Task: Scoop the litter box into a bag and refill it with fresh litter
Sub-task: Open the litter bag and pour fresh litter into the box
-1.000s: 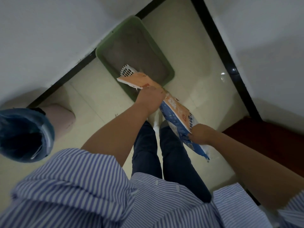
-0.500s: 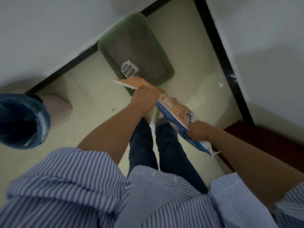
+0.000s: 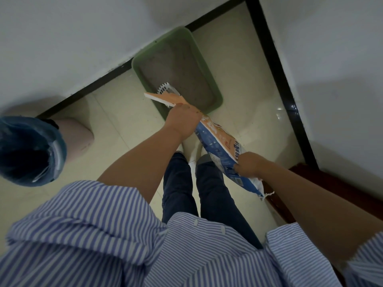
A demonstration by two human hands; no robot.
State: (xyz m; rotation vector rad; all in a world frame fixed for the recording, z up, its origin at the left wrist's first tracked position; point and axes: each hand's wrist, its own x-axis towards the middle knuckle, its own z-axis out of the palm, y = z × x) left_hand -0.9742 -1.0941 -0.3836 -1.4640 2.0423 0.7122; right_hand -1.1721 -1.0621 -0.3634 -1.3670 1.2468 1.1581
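A green litter box [image 3: 210, 78] with grey litter sits on the floor against the wall. A white slotted scoop [image 3: 164, 89] lies inside it at the near left corner. I hold an orange and blue litter bag [image 3: 219, 148] slanted above the floor, its open orange top over the box's near edge. My left hand [image 3: 183, 120] grips the bag near the top. My right hand [image 3: 251, 163] grips its lower part near the bottom seam.
A pink bin lined with a blue bag [image 3: 27, 151] stands on the floor at the left. White walls with black skirting close in the corner. A dark red wooden piece [image 3: 323, 183] lies at the right. My legs and shoes [image 3: 204, 158] are below the bag.
The bag's open top has stayed over the near edge of the litter box. My view has shifted slightly; both hands keep their grip.
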